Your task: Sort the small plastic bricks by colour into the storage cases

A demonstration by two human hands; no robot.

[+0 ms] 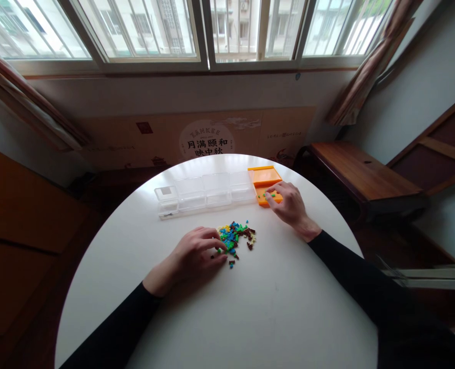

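A loose pile of small toy building bricks (233, 233) in blue, green, brown, yellow and cream lies mid-table. My left hand (197, 251) rests at the pile's left side, its fingers apart and the fingertips touching the nearest bricks. Beyond the pile, an orange box (264, 204) stands with its lid (265, 175) folded back. My right hand (289, 202) reaches over the box from the right, thumb and forefinger drawn together at a small green brick. A few green bricks lie in the box; the fingers partly hide its inside.
Left of the orange box, a row of clear plastic boxes (206, 192) with raised lids runs along the far part of the round white table (250, 318). A wooden bench (366, 174) stands to the right. A printed cardboard panel (154, 138) leans below the window.
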